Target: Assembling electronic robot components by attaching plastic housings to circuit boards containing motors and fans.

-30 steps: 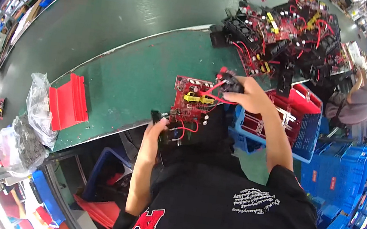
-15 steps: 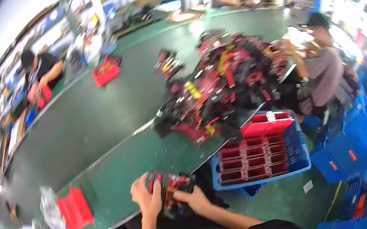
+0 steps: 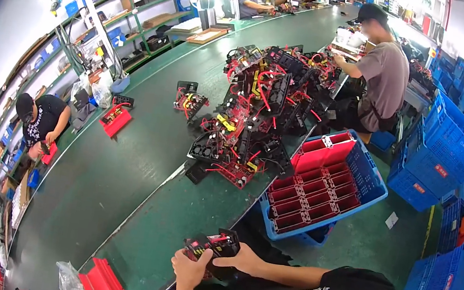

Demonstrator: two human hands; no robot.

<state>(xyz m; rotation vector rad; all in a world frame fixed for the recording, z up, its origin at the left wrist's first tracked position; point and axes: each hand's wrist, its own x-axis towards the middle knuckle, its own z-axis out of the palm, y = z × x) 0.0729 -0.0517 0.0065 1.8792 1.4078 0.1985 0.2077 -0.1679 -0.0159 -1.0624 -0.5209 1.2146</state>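
Between my hands is an electronic assembly (image 3: pixel 222 240) with a red circuit board, black end panels and small yellow and white parts. My left hand (image 3: pixel 189 267) closes round its left side, with the thumb pressed on its face. On its right side my right hand (image 3: pixel 243 260) grips it, thumb lying across the black part. It is held over the near edge of the green table, tilted a little. To the left lie an open red metal housing (image 3: pixel 103 283) and a clear plastic bag (image 3: pixel 70 281).
A large heap of similar assemblies (image 3: pixel 254 112) covers the table ahead. Right of the table stands a blue crate (image 3: pixel 367 194) holding rows of red housings. Co-workers (image 3: pixel 381 77) sit around the table. Blue crates (image 3: pixel 417 177) are stacked at right.
My hands have turned the assembly, so its black panels now stand up more. The whole view has shifted slightly and sharpened.
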